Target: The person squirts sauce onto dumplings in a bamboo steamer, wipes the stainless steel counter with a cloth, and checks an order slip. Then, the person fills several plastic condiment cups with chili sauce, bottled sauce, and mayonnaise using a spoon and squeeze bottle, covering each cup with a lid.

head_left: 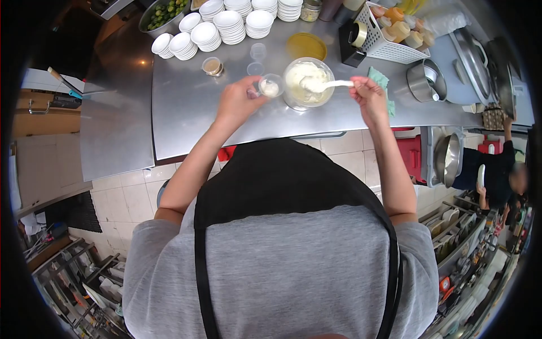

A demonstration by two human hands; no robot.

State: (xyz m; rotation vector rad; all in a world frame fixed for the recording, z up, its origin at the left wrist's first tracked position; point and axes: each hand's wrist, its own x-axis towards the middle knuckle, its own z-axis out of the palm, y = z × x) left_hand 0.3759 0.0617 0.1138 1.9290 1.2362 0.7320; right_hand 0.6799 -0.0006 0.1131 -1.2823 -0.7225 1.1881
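My left hand (244,97) grips a small clear plastic cup (271,85) with a little white creamy stuff in it. My right hand (370,95) is closed around the handle of a white spoon (334,84). The spoon's head, coated in the white cream, is over or in a clear round tub (293,100) of the same cream. Cup and tub are side by side, close together. Just beyond my left hand are a filled small cup (213,66) and clear plastic lids or cups (258,52). A yellow round lid (306,46) lies behind the tub.
Stacks of white bowls (228,27) and a bowl of green fruit (165,15) line the back. To the right stand a white basket (364,35) of bottles, a green cloth (379,77) and metal pans (426,80). Another person (491,169) is at far right.
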